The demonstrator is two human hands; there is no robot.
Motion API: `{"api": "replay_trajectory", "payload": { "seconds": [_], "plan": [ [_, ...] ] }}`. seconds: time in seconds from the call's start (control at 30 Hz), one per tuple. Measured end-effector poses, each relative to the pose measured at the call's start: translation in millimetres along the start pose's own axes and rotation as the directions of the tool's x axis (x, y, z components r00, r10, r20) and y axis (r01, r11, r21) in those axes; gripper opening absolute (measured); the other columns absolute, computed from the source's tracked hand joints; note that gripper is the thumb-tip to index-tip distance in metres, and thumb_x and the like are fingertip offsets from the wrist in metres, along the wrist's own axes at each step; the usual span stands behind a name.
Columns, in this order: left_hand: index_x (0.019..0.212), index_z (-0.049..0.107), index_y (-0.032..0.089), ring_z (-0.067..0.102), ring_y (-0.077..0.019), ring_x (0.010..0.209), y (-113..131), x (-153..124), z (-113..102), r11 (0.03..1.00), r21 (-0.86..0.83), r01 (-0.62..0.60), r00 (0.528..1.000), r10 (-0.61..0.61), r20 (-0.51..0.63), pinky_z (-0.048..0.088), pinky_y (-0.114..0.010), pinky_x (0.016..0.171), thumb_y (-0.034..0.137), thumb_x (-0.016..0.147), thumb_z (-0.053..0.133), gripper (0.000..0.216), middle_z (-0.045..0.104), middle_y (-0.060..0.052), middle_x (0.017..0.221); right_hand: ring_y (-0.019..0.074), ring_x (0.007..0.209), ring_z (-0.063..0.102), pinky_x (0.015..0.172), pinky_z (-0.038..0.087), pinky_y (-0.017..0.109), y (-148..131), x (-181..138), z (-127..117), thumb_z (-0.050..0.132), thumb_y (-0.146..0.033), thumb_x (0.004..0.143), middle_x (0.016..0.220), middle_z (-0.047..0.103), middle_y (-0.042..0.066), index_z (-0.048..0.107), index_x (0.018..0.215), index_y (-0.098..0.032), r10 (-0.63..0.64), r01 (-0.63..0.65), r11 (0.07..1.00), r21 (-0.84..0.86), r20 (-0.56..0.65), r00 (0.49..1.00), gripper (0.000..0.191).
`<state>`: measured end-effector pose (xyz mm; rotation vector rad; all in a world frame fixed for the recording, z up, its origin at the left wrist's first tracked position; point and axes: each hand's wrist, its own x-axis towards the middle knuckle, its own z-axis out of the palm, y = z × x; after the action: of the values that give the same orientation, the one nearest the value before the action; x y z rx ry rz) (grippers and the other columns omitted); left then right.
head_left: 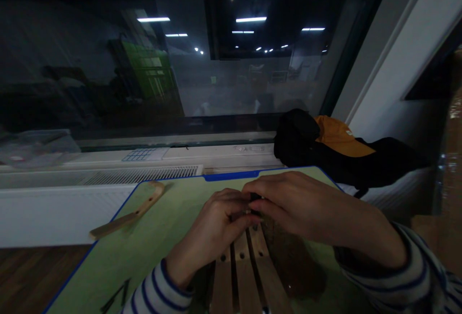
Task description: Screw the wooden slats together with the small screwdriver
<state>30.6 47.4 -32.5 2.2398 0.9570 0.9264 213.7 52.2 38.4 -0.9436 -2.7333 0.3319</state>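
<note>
My left hand (pixel 211 232) and my right hand (pixel 306 208) meet over the far end of a set of wooden slats (pixel 245 270) with small holes, lying on a green board (pixel 144 237). Both hands are closed in a pinch around a small dark part (pixel 255 197) between the fingertips. Which hand actually grips it I cannot tell, and most of it is hidden. A dark brown piece (pixel 292 266) lies under my right wrist, beside the slats.
A curved wooden piece (pixel 130 213) lies at the board's far left. Thin dark tools (pixel 117 297) rest near its front left edge. A black bag with an orange cap (pixel 339 145) sits on the sill at the right. A radiator grille (pixel 140 175) and a window run behind.
</note>
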Motion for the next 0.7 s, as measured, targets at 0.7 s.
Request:
{"api": "replay_trajectory", "payload": {
  "seconds": [0.7],
  "plan": [
    [0.083, 0.072, 0.023, 0.061, -0.0172, 0.088, -4, 0, 6, 0.998, 0.059, 0.021, 0.997, -0.016, -0.081, 0.042, -0.034, 0.085, 0.029, 0.080, 0.068, 0.008, 0.071, 0.001, 0.087, 0.0153, 0.092, 0.060, 0.080, 0.043, 0.028, -5, -6, -10, 0.047, -0.019, 0.090, 0.102, 0.065, 0.001, 0.059, 0.106, -0.022, -0.015, 0.014, 1.000, -0.023, -0.029, 0.999, 0.020]
  ]
}}
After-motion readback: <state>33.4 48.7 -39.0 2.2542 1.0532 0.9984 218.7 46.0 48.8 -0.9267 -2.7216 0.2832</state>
